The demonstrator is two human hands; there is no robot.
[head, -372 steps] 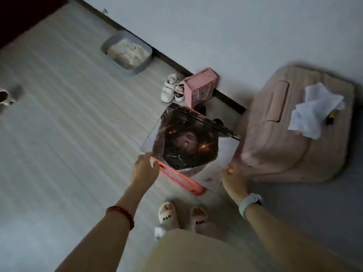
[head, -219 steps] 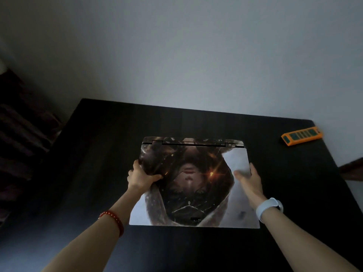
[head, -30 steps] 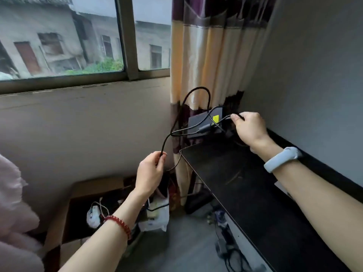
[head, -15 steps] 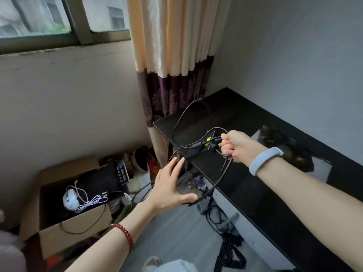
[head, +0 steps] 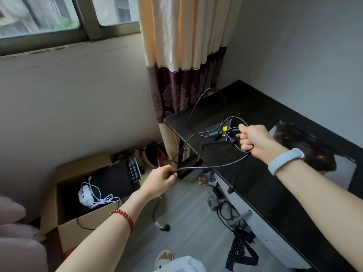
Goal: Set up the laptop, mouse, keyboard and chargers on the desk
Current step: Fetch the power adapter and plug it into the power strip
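My right hand (head: 253,138) grips a bundle of black charger cable (head: 212,165) above the black desk (head: 275,193). The black power brick (head: 218,136) with a yellow label lies on the desk just left of that hand. My left hand (head: 160,178) pinches the same cable lower down, off the desk's edge, and its plug (head: 164,227) dangles near the floor. The closed laptop (head: 318,152) with a picture on its lid lies on the desk at the right. A keyboard (head: 134,169) and a white mouse (head: 84,195) with a braided cord sit in a cardboard box (head: 82,224) on the floor.
A cream and purple curtain (head: 184,55) hangs at the desk's far corner under a window (head: 59,14). Loose cables and adapters (head: 225,205) lie on the floor beneath the desk edge, with a dotted black cloth (head: 241,252). A pink bag (head: 151,154) stands behind the box.
My left hand, open half a second ago, now pinches the cable. The right hand keeps its grip and the brick now rests on the desk.
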